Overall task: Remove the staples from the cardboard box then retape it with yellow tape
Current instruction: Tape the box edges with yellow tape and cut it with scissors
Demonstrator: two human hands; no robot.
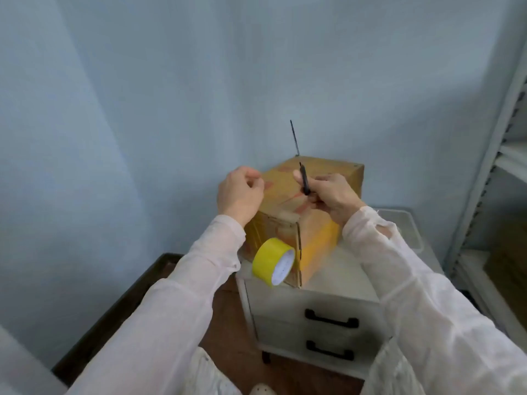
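Observation:
A brown cardboard box point(336, 175) with red print and a yellow side stands on a white drawer unit point(336, 283). A roll of yellow tape point(273, 261) leans upright against the box's near corner. My right hand point(332, 196) grips a thin black tool point(304, 179), tip up, above the box top. My left hand point(239, 195) hovers at the box's left top edge with fingers curled; whether it pinches anything is too blurred to tell.
A thin dark rod point(294, 137) sticks up behind the box. A clear plastic lid or tray point(410, 223) lies at the unit's right. Metal shelving point(496, 166) stands at the right, blue wall behind, dark wooden floor edge point(119, 303) at left.

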